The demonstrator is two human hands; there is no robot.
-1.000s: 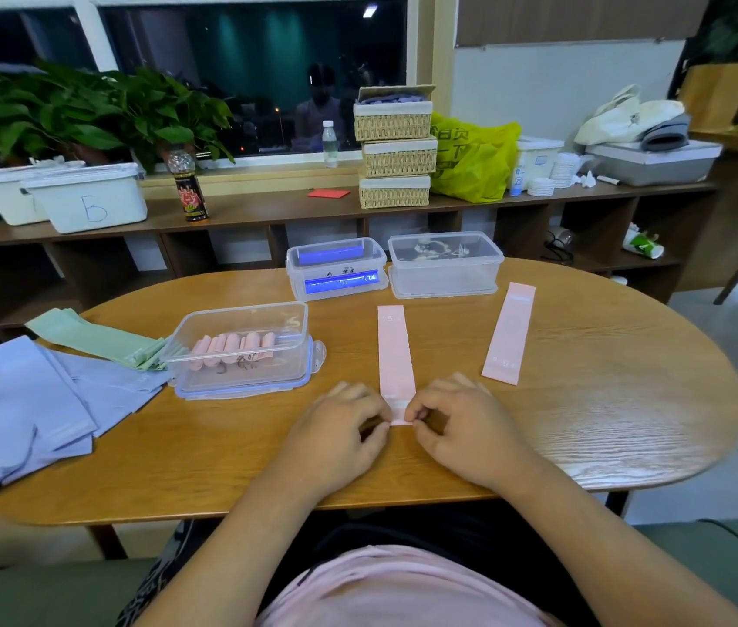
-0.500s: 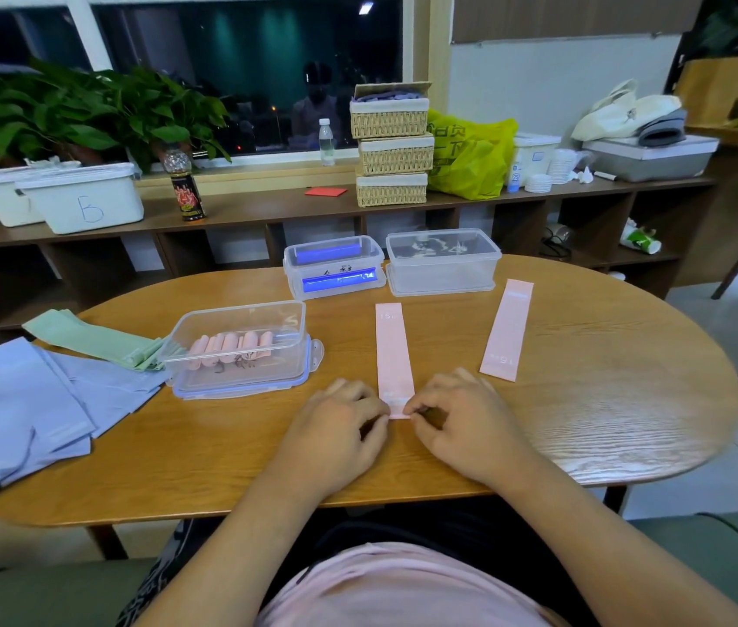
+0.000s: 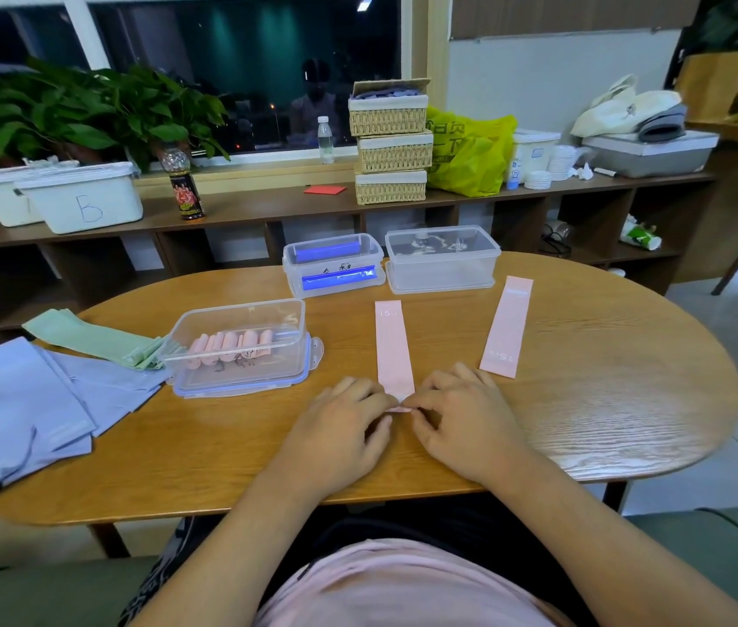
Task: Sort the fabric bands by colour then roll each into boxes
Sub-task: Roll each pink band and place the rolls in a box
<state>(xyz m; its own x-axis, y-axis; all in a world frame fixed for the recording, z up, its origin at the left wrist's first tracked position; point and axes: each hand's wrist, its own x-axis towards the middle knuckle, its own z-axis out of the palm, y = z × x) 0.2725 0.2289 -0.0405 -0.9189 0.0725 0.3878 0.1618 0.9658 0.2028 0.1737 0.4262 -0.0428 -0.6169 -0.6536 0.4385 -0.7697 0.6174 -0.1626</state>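
Observation:
A pink fabric band (image 3: 393, 350) lies flat on the table, running away from me. My left hand (image 3: 343, 429) and my right hand (image 3: 462, 418) pinch its near end, which is curled into a small roll between the fingertips. A second pink band (image 3: 506, 327) lies flat to the right. An open clear box (image 3: 240, 348) on the left holds several pink rolls. Behind it stand a closed box with blue rolls (image 3: 333, 264) and a closed clear box (image 3: 441, 257). Green bands (image 3: 86, 338) and lilac bands (image 3: 41, 400) lie at the table's left end.
The wooden oval table (image 3: 606, 423) ends close to my body. Behind it a low shelf carries white tubs (image 3: 82, 201), a dark bottle (image 3: 186, 190), stacked wicker baskets (image 3: 392, 151) and a yellow bag (image 3: 466, 151).
Both hands have stayed at the near end of the pink band, with the first turn of the roll forming between the fingertips. Only the view shifted slightly.

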